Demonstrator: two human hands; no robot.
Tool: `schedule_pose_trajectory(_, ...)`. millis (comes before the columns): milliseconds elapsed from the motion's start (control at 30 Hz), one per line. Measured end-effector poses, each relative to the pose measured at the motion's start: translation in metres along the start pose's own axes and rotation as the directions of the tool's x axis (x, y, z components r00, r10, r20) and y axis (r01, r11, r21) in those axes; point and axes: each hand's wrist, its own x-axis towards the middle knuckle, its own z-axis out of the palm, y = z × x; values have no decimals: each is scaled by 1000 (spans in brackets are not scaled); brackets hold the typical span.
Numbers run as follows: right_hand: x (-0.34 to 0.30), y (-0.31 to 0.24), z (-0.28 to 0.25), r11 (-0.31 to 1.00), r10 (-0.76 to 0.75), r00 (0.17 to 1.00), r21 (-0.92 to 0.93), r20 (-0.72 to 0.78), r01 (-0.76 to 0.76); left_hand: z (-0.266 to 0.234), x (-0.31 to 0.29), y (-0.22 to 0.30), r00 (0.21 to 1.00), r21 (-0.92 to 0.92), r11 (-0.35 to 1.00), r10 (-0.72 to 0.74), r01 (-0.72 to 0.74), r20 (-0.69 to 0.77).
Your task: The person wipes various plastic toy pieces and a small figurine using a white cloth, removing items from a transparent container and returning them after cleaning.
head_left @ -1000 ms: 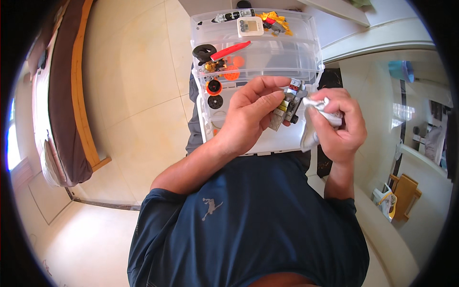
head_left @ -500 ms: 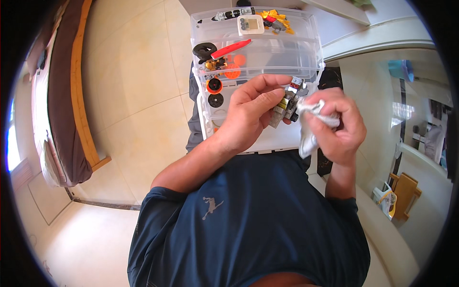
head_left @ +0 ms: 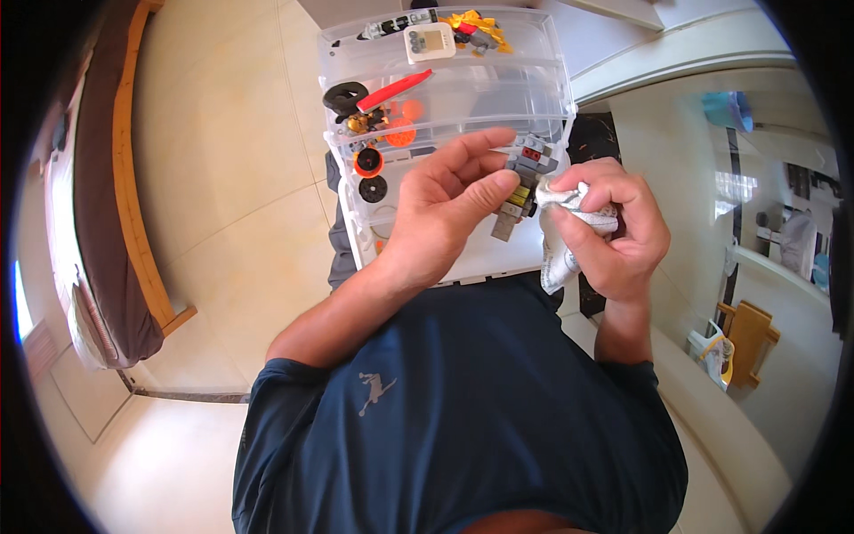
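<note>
My left hand [head_left: 436,214] grips a small grey building-brick model [head_left: 514,198] between thumb and fingers. Red and yellow bits show on the model, along with grey studs at its far end. A crumpled white cloth [head_left: 559,258] with faint grey print is pinched in my right hand [head_left: 627,227]. One bunched tip of the cloth is at the model's right side, apparently touching it. Both hands are over the near part of a clear plastic storage box [head_left: 498,80]. My left fingers partly hide the model.
On the box lie a red blade-like piece [head_left: 394,91], a black ring [head_left: 345,99], an orange disc [head_left: 401,133], a black wheel [head_left: 373,190] and an orange-rimmed wheel [head_left: 368,163]. Farther back are a white device with a small screen [head_left: 430,42] and a yellow toy [head_left: 467,27].
The whole scene has shifted left in the picture. My left hand has turned the model, so its studded far end and red part show more. The cloth is still in my right hand.
</note>
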Motion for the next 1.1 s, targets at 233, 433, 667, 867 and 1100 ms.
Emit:
schedule_pose_trajectory(233, -7, -1, -5, 993, 59, 997, 107, -53, -53, 4, 2, -11, 999, -36, 999, 40, -40, 9)
schedule_pose_trajectory(433, -7, 2, -7, 993, 92, 995, 71, -39, -89, 1, 0, -12, 999, -11, 999, 50, -50, 0)
schedule_pose_trajectory(667, -6, 1, -3, 999, 25, 1000, 23, -14, -24, 2, -4, -7, 999, 24, 999, 34, -35, 37)
schedule_pose_trajectory(867, -7, 3, -2, 998, 58, 997, 29, -45, -57, -3, 0, -13, 988, -26, 996, 87, -84, 132)
schedule_pose_trajectory(1100, -9, 5, -3, 992, 122, 990, 23, -72, -121, 4, -4, -4, 993, 101, 990, 85, -93, 82)
